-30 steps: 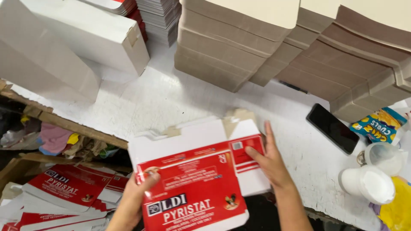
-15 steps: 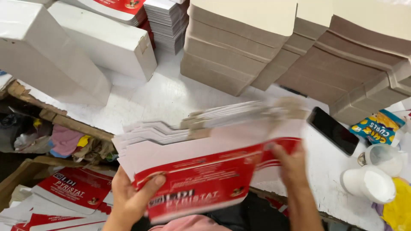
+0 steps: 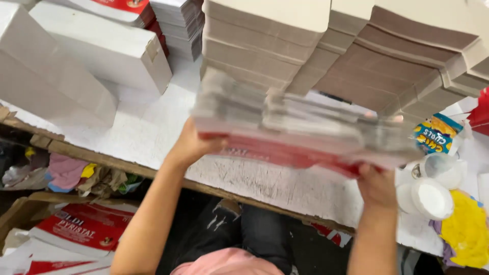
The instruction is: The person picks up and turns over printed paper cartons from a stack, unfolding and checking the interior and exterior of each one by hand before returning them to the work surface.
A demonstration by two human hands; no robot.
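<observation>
Hands grip a thick bundle of flat red-and-white cartons (image 3: 300, 132), lifted clear above the white table (image 3: 153, 127). Left hand (image 3: 191, 145) clamps the left end, right hand (image 3: 377, 186) closes under the right end. Bundle blurred, edges look uneven. Risk: loose cartons could slide out and fan apart, or the right end could knock the white cups (image 3: 433, 198) just beside it.
</observation>
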